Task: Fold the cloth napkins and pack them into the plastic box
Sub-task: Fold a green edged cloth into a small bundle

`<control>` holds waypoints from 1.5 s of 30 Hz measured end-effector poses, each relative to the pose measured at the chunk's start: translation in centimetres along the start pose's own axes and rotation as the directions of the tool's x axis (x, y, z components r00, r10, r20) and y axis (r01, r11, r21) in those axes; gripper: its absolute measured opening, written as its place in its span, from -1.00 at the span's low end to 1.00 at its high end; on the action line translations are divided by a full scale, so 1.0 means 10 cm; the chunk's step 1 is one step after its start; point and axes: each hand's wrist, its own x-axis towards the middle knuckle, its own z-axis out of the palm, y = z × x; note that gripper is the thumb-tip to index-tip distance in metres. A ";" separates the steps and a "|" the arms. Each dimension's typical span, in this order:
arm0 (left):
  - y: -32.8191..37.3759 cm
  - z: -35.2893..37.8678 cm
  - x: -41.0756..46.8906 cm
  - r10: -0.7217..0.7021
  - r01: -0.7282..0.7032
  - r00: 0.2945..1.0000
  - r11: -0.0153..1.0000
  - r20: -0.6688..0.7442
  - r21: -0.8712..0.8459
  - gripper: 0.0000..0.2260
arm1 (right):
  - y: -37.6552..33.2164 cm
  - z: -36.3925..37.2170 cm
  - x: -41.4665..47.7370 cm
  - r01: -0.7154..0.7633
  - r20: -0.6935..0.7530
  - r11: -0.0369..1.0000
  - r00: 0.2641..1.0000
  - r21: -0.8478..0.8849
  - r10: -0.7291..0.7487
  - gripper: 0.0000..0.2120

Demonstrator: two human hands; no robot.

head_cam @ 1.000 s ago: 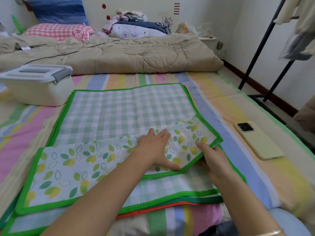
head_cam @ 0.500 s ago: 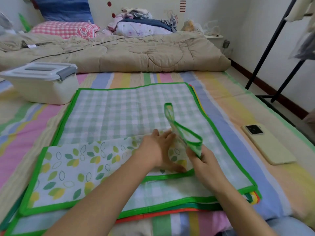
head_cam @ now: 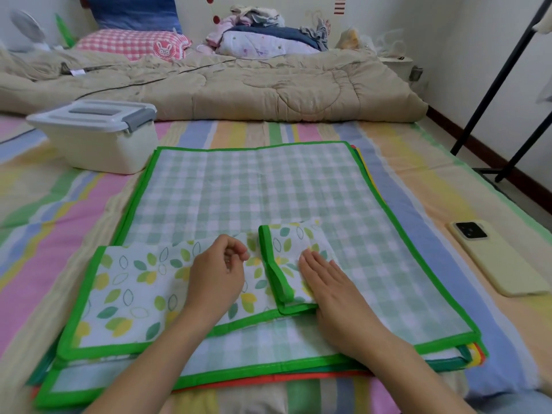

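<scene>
right now the leaf napkin [head_cam: 134, 294] lies on top of the stack [head_cam: 254, 189] of napkins on the striped sheet [head_cam: 59, 234], along the stack's near edge. its right end is folded over to the left, so a short flap [head_cam: 286, 255] with a green border lies doubled on the rest of the strip. the right hand [head_cam: 328, 282] lies flat on that flap, palm down, fingers straight and close together, pressing the fold. the left hand [head_cam: 218, 273] is over the middle of the leaf napkin, just beside the flap's green edge; its fingers are loosely curled toward the thumb and grip nothing that i can see. whether its heel rests on the cloth i cannot tell. the stack's top napkin is green check with a green border, and red, yellow and teal edges peek out below it at the near right corner. the box [head_cam: 101, 150] stands at the stack's far left corner, lid [head_cam: 89, 115] on. a phone [head_cam: 501, 258] lies face down on the sheet to the right, apart from the stack. a beige quilt [head_cam: 239, 85] is bunched across the far side, a pink pillow [head_cam: 131, 43] behind it. a black rack [head_cam: 493, 88] stands by the right wall.
</scene>
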 end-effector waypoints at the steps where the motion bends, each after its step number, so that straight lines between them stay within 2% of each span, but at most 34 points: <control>1: -0.02 0.01 -0.01 0.023 -0.023 1.000 0.999 0.002 0.034 -0.82 | -0.01 -0.01 0.00 0.006 0.026 1.000 1.000 -0.018 -0.006 -0.30; 3: -0.02 0.02 -0.03 0.111 -0.113 0.994 0.982 0.021 0.153 -0.97 | -0.01 -0.02 0.02 0.020 0.041 0.999 0.999 -0.045 -0.019 -0.31; 4: -0.01 0.02 -0.05 0.166 -0.173 0.985 0.953 0.050 0.249 -0.83 | -0.01 -0.02 0.02 0.019 0.043 0.998 0.999 -0.057 -0.017 -0.31; 7: 0.05 0.04 -0.11 0.254 -0.371 0.923 0.785 0.288 0.496 -0.40 | -0.03 -0.07 0.04 0.016 0.066 0.999 0.998 -0.049 -0.013 -0.28; 9: 0.13 0.03 -0.09 0.233 -0.462 0.870 0.691 0.434 0.555 -0.29 | -0.04 -0.13 0.05 0.042 0.107 0.999 0.993 -0.020 -0.040 -0.13; 11: 0.22 -0.03 0.00 0.181 -0.470 0.848 0.692 0.499 0.548 -0.22 | -0.06 -0.21 0.03 0.009 0.235 0.999 0.972 0.033 -0.017 -0.07; 14: 0.30 -0.10 0.14 0.123 -0.451 0.835 0.710 0.536 0.540 -0.21 | -0.13 -0.37 0.02 -0.062 0.316 0.967 0.949 0.248 -0.021 -0.21; 17: 0.34 -0.06 0.18 0.048 -0.500 0.791 0.625 0.610 0.599 -0.21 | -0.09 -0.53 0.05 -0.158 0.393 0.878 0.919 0.452 -0.037 -0.32; 19: 0.34 -0.03 0.16 0.043 -0.541 0.774 0.564 0.632 0.624 -0.19 | -0.02 -0.59 0.14 -0.208 0.254 0.794 0.965 0.571 0.070 -0.55; 20: 0.32 -0.02 0.15 0.055 -0.555 0.773 0.543 0.632 0.631 -0.18 | 0.02 -0.59 0.21 -0.190 0.123 0.799 0.982 0.570 0.146 -0.63; 21: 0.29 -0.02 0.15 0.070 -0.564 0.774 0.527 0.629 0.636 -0.17 | 0.07 -0.56 0.28 -0.160 0.006 0.850 0.983 0.501 0.182 -0.64; 22: 0.26 -0.01 0.15 0.081 -0.572 0.774 0.516 0.628 0.638 -0.16 | 0.09 -0.53 0.36 -0.122 -0.054 0.909 0.986 0.398 0.155 -0.60; 24: 0.24 0.00 0.14 0.099 -0.585 0.772 0.495 0.627 0.642 -0.13 | 0.09 -0.42 0.47 -0.052 0.015 0.973 0.999 0.223 0.049 -0.44; 26: 0.22 0.02 0.13 0.098 -0.590 0.770 0.486 0.631 0.644 -0.12 | 0.10 -0.25 0.50 -0.038 0.140 0.996 0.990 0.086 0.026 -0.19; 28: 0.17 0.04 0.12 0.091 -0.593 0.763 0.495 0.640 0.635 -0.10 | 0.11 -0.09 0.48 -0.047 0.177 0.999 0.983 -0.011 0.048 -0.14; 33: -0.01 0.05 0.08 0.081 -0.580 0.757 0.543 0.649 0.608 0.02 | 0.13 0.02 0.44 -0.042 0.159 0.997 0.986 -0.062 0.052 -0.19; 38: -0.17 0.07 0.06 0.049 -0.533 0.742 0.647 0.668 0.545 0.08 | 0.12 0.03 0.44 -0.043 0.167 0.997 0.984 -0.070 0.054 -0.19; 42: -0.19 0.08 0.08 0.040 -0.540 0.727 0.649 0.685 0.536 0.09 | 0.15 -0.05 0.51 -0.060 0.166 0.998 0.984 -0.016 0.061 -0.14; 45: -0.20 0.09 0.07 0.047 -0.541 0.730 0.650 0.682 0.534 0.09 | 0.13 -0.16 0.63 -0.081 0.159 0.997 0.984 0.009 0.079 -0.25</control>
